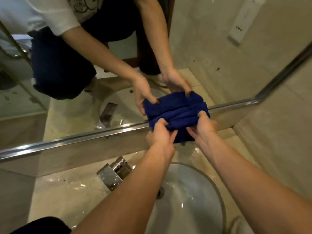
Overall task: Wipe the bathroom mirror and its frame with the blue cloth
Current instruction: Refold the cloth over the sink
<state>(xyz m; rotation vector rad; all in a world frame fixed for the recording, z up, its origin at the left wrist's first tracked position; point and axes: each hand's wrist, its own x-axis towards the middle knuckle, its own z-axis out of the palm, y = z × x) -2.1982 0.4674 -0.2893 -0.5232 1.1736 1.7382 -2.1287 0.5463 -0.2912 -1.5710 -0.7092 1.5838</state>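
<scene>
1. A chrome block-shaped tap (112, 174) stood on the wet beige stone worktop (67, 191).
2. The left hand (160, 134) pinched the folded dark-blue cloth (179, 115) against the mirror's lower silver metal frame (70, 141).
3. The right hand (205, 126) pinched the cloth's other side.

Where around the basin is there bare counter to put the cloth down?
Bare counter lies left of the faucet, below the mirror frame, though it looks wet. It is crowded by the right corner, where left hand and right hand grip the blue cloth.
</scene>
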